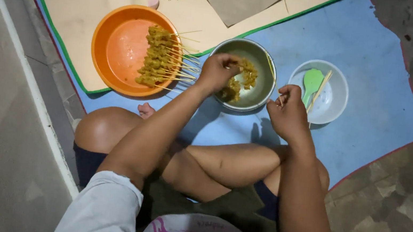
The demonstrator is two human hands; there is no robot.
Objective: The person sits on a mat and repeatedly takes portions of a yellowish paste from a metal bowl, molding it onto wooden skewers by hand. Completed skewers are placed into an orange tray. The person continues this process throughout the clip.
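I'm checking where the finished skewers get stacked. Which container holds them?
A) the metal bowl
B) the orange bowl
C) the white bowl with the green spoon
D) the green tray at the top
B: the loaded skewers lie side by side across the orange bowl, while the metal bowl holds loose meat pieces.

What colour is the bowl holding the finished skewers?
Orange bowl, seen best in the head view.

Dull metal bowl [242,75]; glossy orange plastic basin [119,50]; smooth white plastic bowl [330,98]; thin wooden skewers [178,66]; matt blue mat [370,101]; rough stone floor [396,218].
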